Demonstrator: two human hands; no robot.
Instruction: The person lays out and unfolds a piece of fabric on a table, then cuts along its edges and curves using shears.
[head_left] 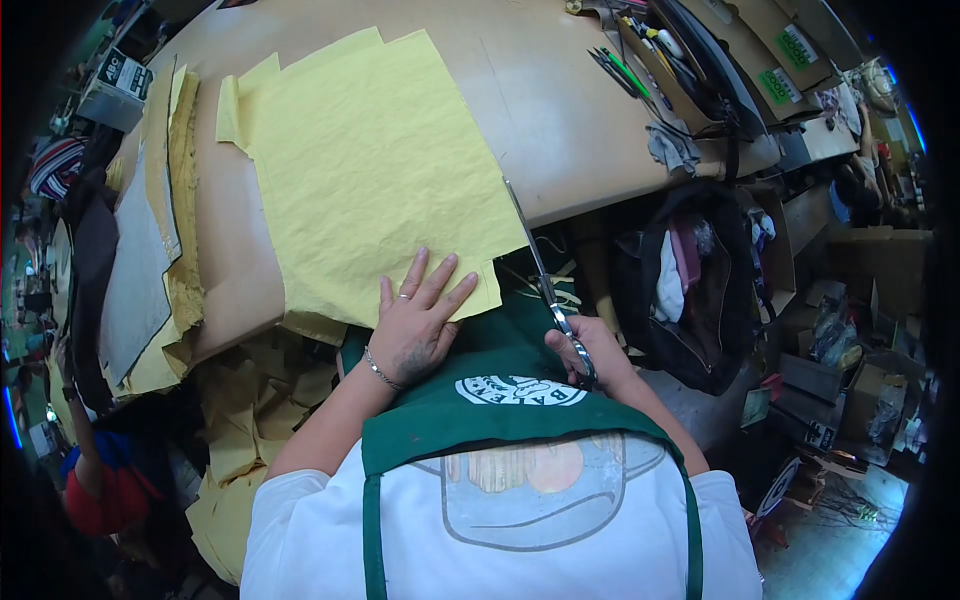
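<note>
A large yellow sheet [365, 170] with stepped edges lies on the table, its near edge hanging over my lap. My left hand [415, 325] rests flat on its lower part, fingers spread, a ring and a bracelet on it. In my right hand [590, 350] are metal scissors [545, 280], held by the handles. Their long blades point up and away, along the sheet's right edge, with the tip near its right side. Whether the blades touch the sheet I cannot tell.
The wooden table [560, 120] curves around. Grey and yellow layered pieces [150, 230] lie at left. Pens [620, 70] and a grey cloth [672, 145] sit at upper right. An open black bag [715, 320] is right of the table. Another person's arm [85, 440] shows at lower left.
</note>
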